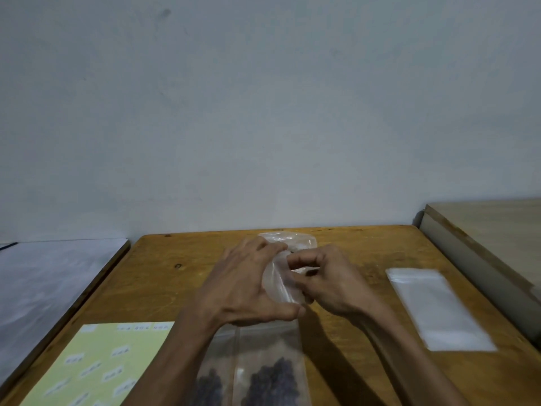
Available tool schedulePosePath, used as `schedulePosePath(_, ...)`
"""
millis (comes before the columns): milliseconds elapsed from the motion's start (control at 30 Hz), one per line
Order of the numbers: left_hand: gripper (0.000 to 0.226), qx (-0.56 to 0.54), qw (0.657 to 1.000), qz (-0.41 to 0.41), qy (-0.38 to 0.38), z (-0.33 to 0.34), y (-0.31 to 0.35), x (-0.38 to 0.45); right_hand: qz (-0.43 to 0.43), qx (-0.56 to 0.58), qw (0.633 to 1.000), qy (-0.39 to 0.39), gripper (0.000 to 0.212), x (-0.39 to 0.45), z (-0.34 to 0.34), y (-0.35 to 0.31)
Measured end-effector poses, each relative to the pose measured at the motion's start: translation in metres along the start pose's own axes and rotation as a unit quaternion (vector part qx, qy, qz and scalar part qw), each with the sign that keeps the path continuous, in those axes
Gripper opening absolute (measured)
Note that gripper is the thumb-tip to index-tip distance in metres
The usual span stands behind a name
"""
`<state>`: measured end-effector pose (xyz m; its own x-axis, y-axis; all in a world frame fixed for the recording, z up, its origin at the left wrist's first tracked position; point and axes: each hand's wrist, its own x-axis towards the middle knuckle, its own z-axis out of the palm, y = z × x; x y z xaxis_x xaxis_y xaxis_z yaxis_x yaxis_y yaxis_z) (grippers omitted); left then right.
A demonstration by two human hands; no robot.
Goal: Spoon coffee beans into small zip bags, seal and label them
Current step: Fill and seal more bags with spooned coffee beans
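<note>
Over the middle of the wooden surface (pixel 366 253), a person's left hand (pixel 246 285) and right hand (pixel 330 279) both pinch a clear zip bag (pixel 278 285), each grip closed on its thin film. The limp, slippery plastic looks best held at the stiffer zip edge. Filled bags of coffee beans (pixel 272 379) lie just below.

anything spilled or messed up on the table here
Nothing stands out. No loose beans show on the wooden table; the filled bags, empty bags and label sheet lie flat.
</note>
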<state>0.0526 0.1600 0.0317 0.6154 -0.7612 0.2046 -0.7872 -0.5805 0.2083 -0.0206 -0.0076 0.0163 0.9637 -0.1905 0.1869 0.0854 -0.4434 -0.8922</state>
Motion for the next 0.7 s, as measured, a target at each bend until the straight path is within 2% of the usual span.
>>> schedulePosePath(67, 0.112, 0.008, 1.0, 0.005, -0.025, 0.0, -0.002, -0.002, 0.035, 0.041, 0.997, -0.054, 0.036, -0.001, -0.003, 0.001)
schedulePosePath(167, 0.118, 0.025, 0.996, 0.0, -0.088, 0.005, -0.005, -0.002, 0.043, -0.005, 0.995, -0.089, 0.051, -0.003, -0.009, 0.003)
schedulePosePath(200, 0.118, 0.022, 0.994, -0.004, -0.108, 0.012, -0.006, 0.007, 0.038, -0.023, 0.994, -0.095, 0.05, 0.004, -0.013, 0.01)
schedulePosePath(300, 0.114, -0.002, 0.991, -0.006, -0.135, 0.017, -0.006, 0.018, 0.037, -0.032, 0.988, -0.148, 0.029, 0.015, -0.019, 0.011)
schedulePosePath(400, 0.112, -0.009, 0.987, -0.005, -0.161, 0.017, -0.008, 0.017, 0.024, -0.054, 0.981, -0.182, 0.031, 0.015, -0.014, 0.007)
schedulePosePath(567, 0.101, -0.02, 0.983, 0.0, -0.181, 0.02, -0.012, 0.018, -0.001, -0.172, 0.97, -0.173, 0.023, 0.021, -0.017, 0.011)
schedulePosePath(633, 0.101, -0.025, 0.986, -0.003, -0.164, 0.02, -0.015, 0.02, 0.003, -0.16, 0.974, -0.162, 0.026, 0.021, -0.02, 0.009)
schedulePosePath(700, 0.098, -0.036, 0.991, -0.019, -0.127, 0.019, -0.02, 0.02, 0.02, -0.112, 0.991, -0.076, 0.019, 0.018, -0.024, 0.009)
